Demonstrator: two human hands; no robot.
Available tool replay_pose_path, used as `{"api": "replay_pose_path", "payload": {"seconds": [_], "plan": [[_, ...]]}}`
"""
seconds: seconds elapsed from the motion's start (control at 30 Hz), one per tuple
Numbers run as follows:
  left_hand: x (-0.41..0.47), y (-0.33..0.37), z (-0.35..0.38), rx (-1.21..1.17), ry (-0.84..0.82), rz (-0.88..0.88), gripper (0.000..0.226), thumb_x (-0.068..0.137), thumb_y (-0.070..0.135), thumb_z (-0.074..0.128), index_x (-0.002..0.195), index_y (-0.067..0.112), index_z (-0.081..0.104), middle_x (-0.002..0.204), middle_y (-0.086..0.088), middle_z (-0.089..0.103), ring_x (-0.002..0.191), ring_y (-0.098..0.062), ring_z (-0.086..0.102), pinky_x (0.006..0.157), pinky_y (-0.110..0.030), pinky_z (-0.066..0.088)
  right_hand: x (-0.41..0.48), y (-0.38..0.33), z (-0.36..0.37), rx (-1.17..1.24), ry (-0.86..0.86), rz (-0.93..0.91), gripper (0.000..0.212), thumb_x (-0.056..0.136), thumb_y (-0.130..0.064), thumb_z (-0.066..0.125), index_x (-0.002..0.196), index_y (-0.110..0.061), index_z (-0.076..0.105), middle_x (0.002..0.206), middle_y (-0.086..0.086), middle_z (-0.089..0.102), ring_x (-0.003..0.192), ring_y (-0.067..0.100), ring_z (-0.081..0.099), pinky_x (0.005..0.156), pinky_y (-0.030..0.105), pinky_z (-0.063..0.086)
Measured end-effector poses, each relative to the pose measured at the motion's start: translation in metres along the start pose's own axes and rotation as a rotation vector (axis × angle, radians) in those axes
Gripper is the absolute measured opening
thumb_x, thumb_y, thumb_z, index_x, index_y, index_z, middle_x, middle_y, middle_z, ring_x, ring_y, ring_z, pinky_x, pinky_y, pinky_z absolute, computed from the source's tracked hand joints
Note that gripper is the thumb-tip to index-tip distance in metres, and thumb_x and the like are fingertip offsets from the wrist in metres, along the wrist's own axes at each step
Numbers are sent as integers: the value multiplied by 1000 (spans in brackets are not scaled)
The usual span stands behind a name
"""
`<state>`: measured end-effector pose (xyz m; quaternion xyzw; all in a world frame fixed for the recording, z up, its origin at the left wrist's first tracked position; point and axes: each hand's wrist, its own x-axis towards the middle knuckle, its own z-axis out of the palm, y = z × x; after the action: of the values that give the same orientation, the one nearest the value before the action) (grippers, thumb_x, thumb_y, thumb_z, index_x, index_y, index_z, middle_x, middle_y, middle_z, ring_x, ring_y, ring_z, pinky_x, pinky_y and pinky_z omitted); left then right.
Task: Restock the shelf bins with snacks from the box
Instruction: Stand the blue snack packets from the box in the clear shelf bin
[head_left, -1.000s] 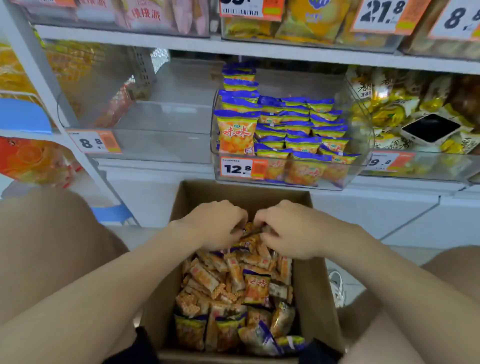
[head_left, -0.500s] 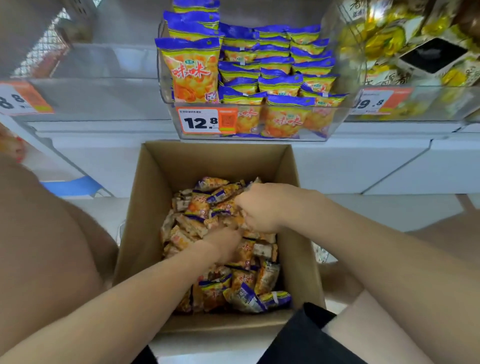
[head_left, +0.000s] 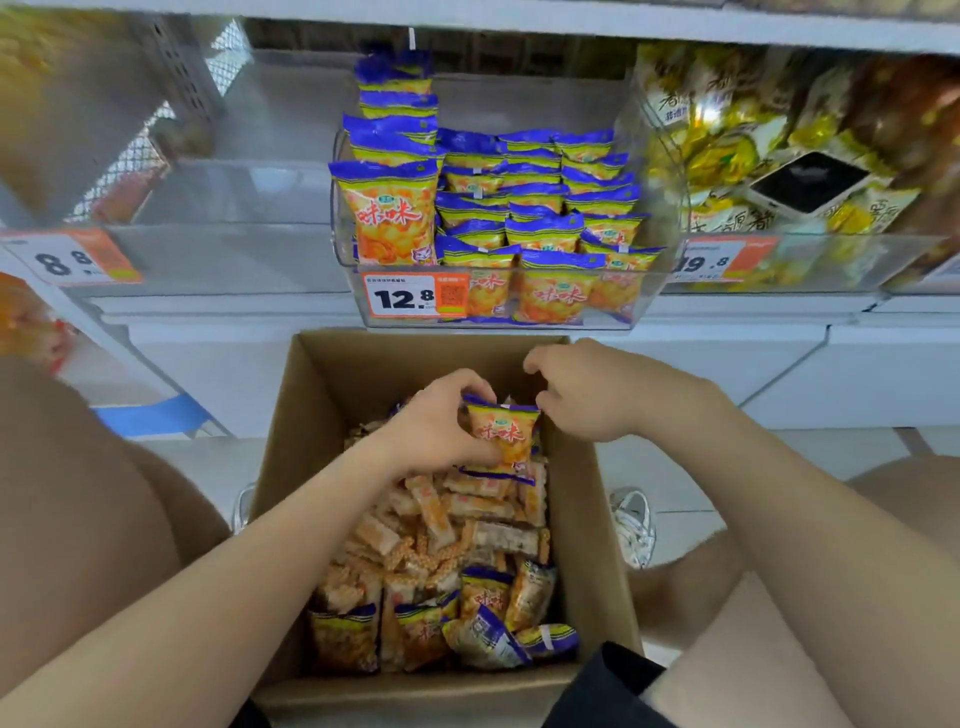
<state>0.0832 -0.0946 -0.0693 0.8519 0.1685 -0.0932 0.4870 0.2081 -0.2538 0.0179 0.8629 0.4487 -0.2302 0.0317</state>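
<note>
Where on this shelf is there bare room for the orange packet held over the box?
The clear bin behind the 8.8 tag, left of the 12.8 bin, shows bare floor. The 12.8 bin is crowded with blue-topped packets; some room seems left at its rear right. The right bin is heaped with yellow packs.

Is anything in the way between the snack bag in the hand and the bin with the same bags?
Nothing visible blocks it. The left hand holds the snack bag over the cardboard box, with open air up to the clear bin. It only has to clear the bin's front wall, and the bin looks full.
</note>
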Motion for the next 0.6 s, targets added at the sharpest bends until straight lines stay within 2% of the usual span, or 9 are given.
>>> {"api": "replay_pose_path", "payload": {"seconds": [0.03, 0.1, 0.2, 0.27, 0.3, 0.37, 0.43, 0.53, 0.6], "plan": [[-6, 15, -11, -122, 42, 16, 64, 70, 18, 96, 120, 30, 57, 109, 1, 73, 93, -16, 73, 77, -29, 61, -4, 1, -6, 94, 52, -9, 40, 101, -30, 62, 136, -13, 53, 110, 5, 64, 99, 23, 61, 81, 34, 55], [-20, 43, -31, -327, 100, 67, 67, 73, 10, 94, 126, 23, 56, 106, -2, 79, 95, -15, 76, 80, -26, 61, -12, -2, -17, 311, 208, -39, 49, 95, -36, 72, 137, -18, 54, 93, -12, 63, 83, 7, 59, 63, 16, 43], [-37, 74, -57, -439, 233, 169, 58, 81, 12, 88, 129, 25, 58, 110, 6, 79, 103, -9, 74, 89, -30, 60, -15, -9, -27, 738, 460, -85, 24, 91, -27, 81, 107, -26, 63, 62, -22, 62, 59, -1, 58, 58, 14, 40], [-43, 90, -72, -411, 339, 249, 49, 88, 16, 83, 129, 29, 59, 112, 10, 77, 105, -5, 72, 89, -30, 59, -14, -18, -34, 941, 575, -96, 23, 92, -27, 82, 100, -29, 60, 68, -19, 71, 63, -1, 65, 61, 17, 47], [-45, 96, -79, -378, 388, 286, 44, 92, 17, 79, 130, 28, 59, 113, 10, 76, 104, -4, 71, 83, -25, 60, -12, -22, -37, 981, 625, -97, 25, 92, -30, 81, 107, -29, 61, 77, -15, 75, 71, 0, 69, 66, 20, 51], [-44, 105, -91, -180, 553, 348, 36, 98, 24, 72, 130, 26, 56, 115, 12, 68, 101, -2, 68, 73, -15, 56, -5, -27, -43, 997, 708, -82, 43, 94, -37, 78, 129, -21, 60, 98, -4, 78, 90, 11, 74, 80, 35, 59], [-36, 104, -108, 146, 779, 421, 30, 99, 29, 65, 128, 23, 57, 118, 8, 59, 101, -6, 60, 78, -15, 50, 8, -27, -51, 954, 804, -54, 47, 96, -38, 74, 133, -15, 57, 101, 0, 76, 92, 17, 73, 84, 45, 60], [-15, 96, -134, 560, 899, 439, 40, 91, 38, 60, 127, 20, 59, 129, -2, 53, 115, -26, 51, 96, -42, 45, 33, -19, -70, 904, 942, -38, 35, 99, -34, 70, 122, -11, 57, 85, 2, 71, 74, 19, 66, 70, 41, 53], [-2, 92, -143, 671, 880, 363, 56, 86, 48, 60, 135, 21, 57, 141, -4, 50, 127, -33, 47, 101, -49, 41, 50, -17, -84, 841, 998, -11, 30, 100, -30, 69, 118, -11, 55, 77, 0, 64, 67, 18, 57, 63, 34, 45]]}}
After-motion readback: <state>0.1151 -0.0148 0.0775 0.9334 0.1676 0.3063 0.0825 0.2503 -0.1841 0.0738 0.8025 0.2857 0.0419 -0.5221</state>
